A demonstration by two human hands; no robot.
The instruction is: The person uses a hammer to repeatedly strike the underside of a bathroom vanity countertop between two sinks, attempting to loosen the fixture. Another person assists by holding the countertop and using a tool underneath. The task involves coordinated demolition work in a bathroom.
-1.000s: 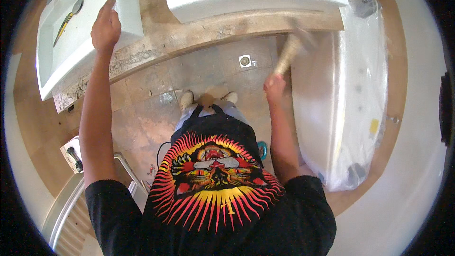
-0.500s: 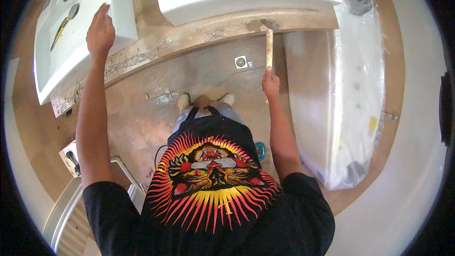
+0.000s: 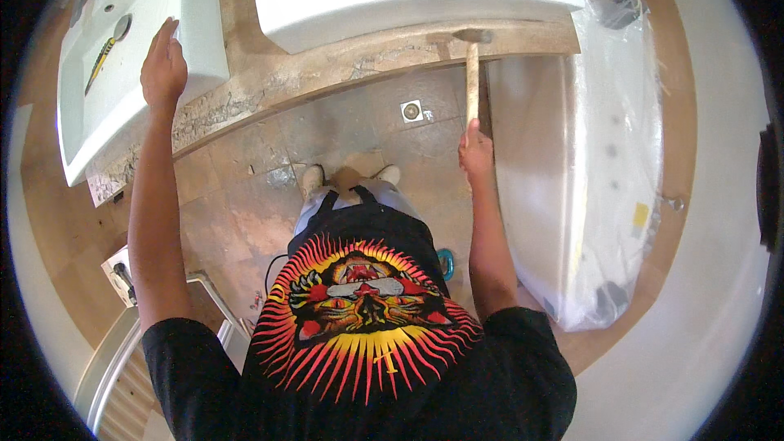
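My right hand is wrapped round the pale wooden handle of a hammer. The hammer's dark metal head lies against the rough front of the countertop, near its right end, below the edge of the larger white sink. My left hand rests on the side rim of the left white sink, its fingers stretched out. In that basin lie a yellow-and-black utility knife and a small round-headed item. The countertop's front face is chipped and bare along much of its length.
A plastic-wrapped white bathtub stands on the right. Below the counter is a tiled floor with a square drain. A white frame and a box with a black cable stand at lower left. A teal ring-shaped thing lies by my right side.
My right hand and the hammer have shifted slightly right along the counter edge. My left hand stays on the sink rim. The whole view has shifted a little.
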